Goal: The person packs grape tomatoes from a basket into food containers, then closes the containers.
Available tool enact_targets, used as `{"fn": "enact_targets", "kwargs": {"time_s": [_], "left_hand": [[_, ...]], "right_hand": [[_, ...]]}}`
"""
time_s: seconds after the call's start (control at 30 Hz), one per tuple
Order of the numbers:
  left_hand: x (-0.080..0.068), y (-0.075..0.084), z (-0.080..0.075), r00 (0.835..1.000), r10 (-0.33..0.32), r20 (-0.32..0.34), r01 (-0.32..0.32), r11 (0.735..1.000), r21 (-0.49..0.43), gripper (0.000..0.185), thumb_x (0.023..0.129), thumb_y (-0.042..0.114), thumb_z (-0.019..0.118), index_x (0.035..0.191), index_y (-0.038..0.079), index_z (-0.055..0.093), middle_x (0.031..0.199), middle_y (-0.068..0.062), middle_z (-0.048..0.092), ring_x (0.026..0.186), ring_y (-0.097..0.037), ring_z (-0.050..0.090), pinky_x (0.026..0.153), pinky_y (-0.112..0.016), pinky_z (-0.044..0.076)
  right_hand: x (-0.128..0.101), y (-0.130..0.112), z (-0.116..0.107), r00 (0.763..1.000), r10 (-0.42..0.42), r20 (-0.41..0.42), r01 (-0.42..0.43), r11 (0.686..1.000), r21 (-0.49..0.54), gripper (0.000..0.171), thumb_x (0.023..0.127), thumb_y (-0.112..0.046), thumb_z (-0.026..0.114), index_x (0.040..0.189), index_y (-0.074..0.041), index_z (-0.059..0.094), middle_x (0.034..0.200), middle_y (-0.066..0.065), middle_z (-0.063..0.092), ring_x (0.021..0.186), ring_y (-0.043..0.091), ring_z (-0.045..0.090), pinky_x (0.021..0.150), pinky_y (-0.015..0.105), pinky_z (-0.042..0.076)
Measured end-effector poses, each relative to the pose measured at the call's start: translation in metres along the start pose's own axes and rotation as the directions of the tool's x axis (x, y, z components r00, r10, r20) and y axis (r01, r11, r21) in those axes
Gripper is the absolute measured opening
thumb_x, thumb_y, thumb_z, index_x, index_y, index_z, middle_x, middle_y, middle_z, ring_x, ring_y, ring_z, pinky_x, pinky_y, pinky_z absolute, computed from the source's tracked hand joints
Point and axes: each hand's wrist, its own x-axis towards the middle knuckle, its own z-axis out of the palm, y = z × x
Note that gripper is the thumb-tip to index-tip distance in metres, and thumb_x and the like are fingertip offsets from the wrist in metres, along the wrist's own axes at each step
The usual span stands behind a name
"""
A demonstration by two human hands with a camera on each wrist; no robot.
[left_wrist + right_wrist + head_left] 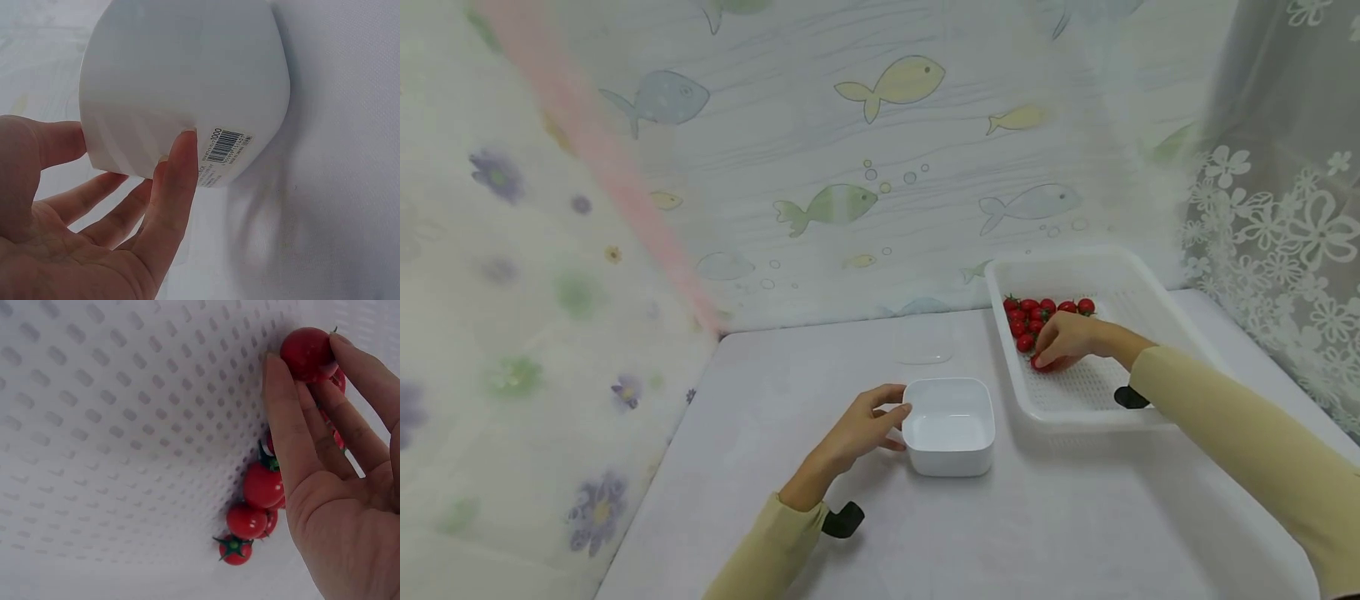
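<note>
The head view looks forward and down from above the table (1075,533), taking in both hands, the bowl (950,426) and the tray (1075,400) near the far right corner. The left wrist view sits close behind the left hand (94,231), facing the bowl's (181,81) side. The right wrist view looks closely past the right hand (337,487) at the tray floor (125,456) and tomatoes (262,487), also seen from the head.

I seem to be at a makeshift home-style recording corner rather than a real kitchen. My desk (970,533) is draped in white cloth, and curtains close it in: a fish-print sheet (880,167) behind, flowered fabric (512,333) on my left, white floral lace (1285,217) on my right.
</note>
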Motion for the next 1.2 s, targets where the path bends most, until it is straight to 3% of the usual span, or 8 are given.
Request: {"fn": "enact_targets", "kwargs": {"time_s": [0.23, 0.5, 0.87, 1.2], "left_hand": [[0.001, 0.000, 0.001, 1.000, 0.003, 0.006, -0.003, 1.000, -0.002, 0.045, 0.104, 0.026, 0.061, 0.145, 0.009, 0.053, 0.144, -0.015, 0.052, 0.099, -0.023, 0.066, 0.076, -0.040, 0.065], [-0.001, -0.001, 0.001, 1.000, -0.002, 0.006, 0.002, 1.000, -0.004, 0.045, 0.104, 0.026, 0.061, 0.145, 0.008, 0.053, 0.144, -0.016, 0.052, 0.098, -0.023, 0.066, 0.076, -0.040, 0.065], [0.000, -0.001, 0.001, 1.000, -0.001, 0.005, 0.001, 1.000, 0.006, 0.044, 0.105, 0.026, 0.061, 0.144, 0.009, 0.054, 0.144, -0.015, 0.052, 0.097, -0.023, 0.066, 0.076, -0.040, 0.065], [0.000, -0.003, 0.002, 1.000, 0.004, -0.002, -0.004, 1.000, 0.013, 0.045, 0.105, 0.027, 0.060, 0.145, 0.009, 0.053, 0.145, -0.015, 0.052, 0.095, -0.023, 0.066, 0.075, -0.040, 0.065]], "right_hand": [[-0.004, -0.004, -0.002, 0.999, -0.008, 0.050, 0.005, 0.998, 0.067, 0.037, 0.095, -0.016, 0.074, 0.120, 0.010, 0.067, 0.114, 0.017, 0.070, 0.096, 0.025, 0.071, 0.089, 0.039, 0.062], [-0.010, -0.013, -0.006, 0.999, -0.012, 0.034, 0.006, 0.985, 0.172, 0.038, 0.097, -0.016, 0.072, 0.124, 0.009, 0.063, 0.116, 0.016, 0.067, 0.099, 0.026, 0.070, 0.097, 0.044, 0.059], [-0.023, -0.025, -0.012, 0.997, -0.058, 0.042, 0.047, 0.974, 0.223, 0.039, 0.099, -0.015, 0.069, 0.127, 0.010, 0.059, 0.121, 0.017, 0.065, 0.106, 0.029, 0.070, 0.101, 0.045, 0.056], [-0.033, -0.044, -0.020, 0.996, -0.081, 0.032, 0.072, 0.970, 0.231, 0.039, 0.098, -0.014, 0.070, 0.125, 0.011, 0.060, 0.119, 0.017, 0.068, 0.101, 0.023, 0.071, 0.102, 0.045, 0.056]]}}
